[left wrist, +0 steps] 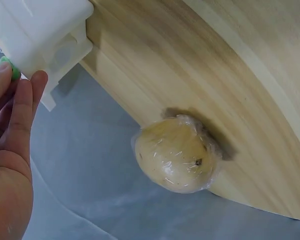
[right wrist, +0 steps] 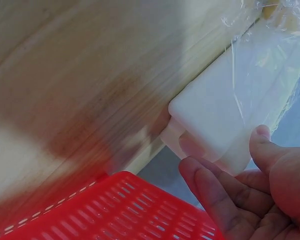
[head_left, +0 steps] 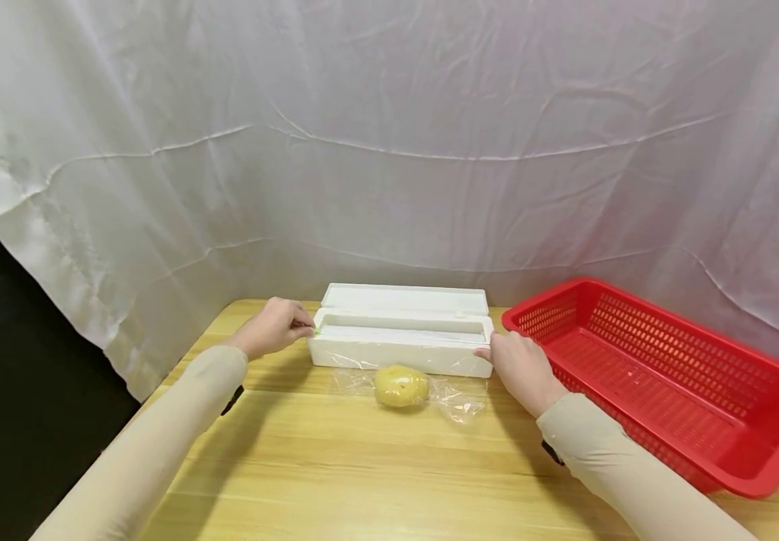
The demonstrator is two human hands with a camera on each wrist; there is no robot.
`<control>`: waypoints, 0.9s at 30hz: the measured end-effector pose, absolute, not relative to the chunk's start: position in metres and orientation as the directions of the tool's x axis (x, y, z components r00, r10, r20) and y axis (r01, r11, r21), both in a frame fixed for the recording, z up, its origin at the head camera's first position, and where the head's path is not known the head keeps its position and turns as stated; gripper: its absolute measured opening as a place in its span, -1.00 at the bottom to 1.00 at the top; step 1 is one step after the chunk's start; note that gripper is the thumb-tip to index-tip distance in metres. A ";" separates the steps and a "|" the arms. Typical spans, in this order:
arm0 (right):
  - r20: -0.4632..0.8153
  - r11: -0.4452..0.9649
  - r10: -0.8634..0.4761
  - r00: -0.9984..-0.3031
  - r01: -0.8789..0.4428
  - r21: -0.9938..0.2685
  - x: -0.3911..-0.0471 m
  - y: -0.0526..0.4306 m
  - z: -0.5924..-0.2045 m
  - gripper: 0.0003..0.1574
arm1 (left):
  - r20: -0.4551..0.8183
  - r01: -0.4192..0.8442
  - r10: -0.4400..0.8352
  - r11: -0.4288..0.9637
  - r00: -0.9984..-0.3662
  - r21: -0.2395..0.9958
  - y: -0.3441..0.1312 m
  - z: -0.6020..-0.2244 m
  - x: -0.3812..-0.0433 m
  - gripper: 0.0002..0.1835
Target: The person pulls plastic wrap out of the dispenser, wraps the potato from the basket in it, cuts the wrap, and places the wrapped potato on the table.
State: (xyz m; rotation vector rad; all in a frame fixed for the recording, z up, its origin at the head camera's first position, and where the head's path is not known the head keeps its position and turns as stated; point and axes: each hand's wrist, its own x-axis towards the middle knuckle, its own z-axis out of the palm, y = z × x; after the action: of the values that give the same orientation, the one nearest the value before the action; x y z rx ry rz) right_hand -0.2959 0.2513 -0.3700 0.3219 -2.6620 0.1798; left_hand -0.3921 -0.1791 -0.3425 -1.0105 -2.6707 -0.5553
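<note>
A long white cling film dispenser (head_left: pixel 396 353) lies on the table with its lid (head_left: pixel 406 299) tipped back. My left hand (head_left: pixel 277 327) is at its left end. Thumb and fingertips there pinch a small green slide cutter (left wrist: pixel 10 69). At the right end, my right hand (head_left: pixel 519 368) holds the dispenser's corner, the thumb (right wrist: pixel 261 137) at its front edge and the fingers by the end face. In front sits a yellow potato (head_left: pixel 400 386), covered by clear cling film (head_left: pixel 460 398) that spreads to both sides and runs up the dispenser's front.
A red perforated plastic basket (head_left: pixel 666 376) stands on the right of the wooden table (head_left: pixel 362 481), close beside my right hand and forearm. Pale fabric (head_left: pixel 389 188) hangs behind the table. A dark area lies past the left edge.
</note>
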 end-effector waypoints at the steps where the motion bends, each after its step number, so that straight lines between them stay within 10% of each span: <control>1: 0.452 0.964 -0.197 -0.870 -0.255 -0.071 -0.296 0.251 -0.370 -0.52 | 0.338 0.668 0.582 0.694 -0.740 0.268 -0.179 -0.342 -0.392 -0.94; 15: 0.440 0.960 -0.201 -0.875 -0.266 -0.092 -0.292 0.255 -0.366 -0.49 | 0.324 0.666 0.596 0.725 -0.735 0.178 -0.162 -0.337 -0.379 -0.76; 27: 0.463 0.947 -0.233 -0.855 -0.308 -0.092 -0.293 0.256 -0.366 -0.51 | 0.327 0.664 0.594 0.728 -0.735 0.170 -0.154 -0.343 -0.381 -0.98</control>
State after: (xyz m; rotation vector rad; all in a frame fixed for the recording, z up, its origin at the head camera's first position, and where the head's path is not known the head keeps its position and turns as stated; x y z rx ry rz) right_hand -0.2935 0.2561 -0.3656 0.3876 -2.6418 0.2242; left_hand -0.3814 -0.1542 -0.3430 -0.9950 -2.6819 -0.4045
